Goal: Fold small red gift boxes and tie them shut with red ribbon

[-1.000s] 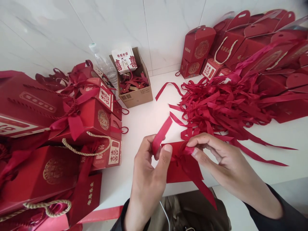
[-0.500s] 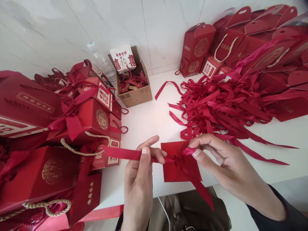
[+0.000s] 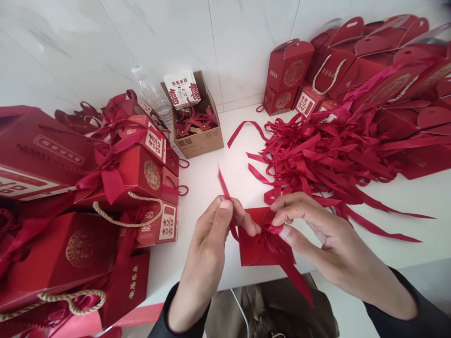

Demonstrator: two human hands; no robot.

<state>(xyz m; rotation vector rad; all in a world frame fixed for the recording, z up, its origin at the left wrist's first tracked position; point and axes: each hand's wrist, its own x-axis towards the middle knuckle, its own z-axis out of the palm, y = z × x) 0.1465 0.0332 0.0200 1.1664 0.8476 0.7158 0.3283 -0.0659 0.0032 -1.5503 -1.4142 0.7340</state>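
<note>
The left hand point(image 3: 210, 232), pinching the ribbon point(image 3: 222, 182), has swung its tail from sideways to wallward; the right hand point(image 3: 317, 234) pinches a loop point(image 3: 275, 229); tying seems unfinished.

A white table point(image 3: 201, 180) carries a cardboard box point(image 3: 200, 144), a heap of ribbons point(image 3: 327, 148) — and red boxes point(image 3: 280, 101) at both sides.

Small box point(image 3: 251, 256): plain bright red. Ribbon point(image 3: 298, 281) on it: crimson. Ribbon heap point(image 3: 324, 150): same crimson. Stacked boxes point(image 3: 277, 72), right: dark red, round gold emblem, gold characters. Square label point(image 3: 305, 103): white, red characters. Rope handle point(image 3: 109, 218): beige twist. Carton point(image 3: 200, 144): brown, dark print. Cards point(image 3: 183, 91): white, dark red characters. Counter point(image 3: 206, 178): white. Tiled wall point(image 3: 172, 33): white, grey veins. Sleeve point(image 3: 431, 315): black.
</note>
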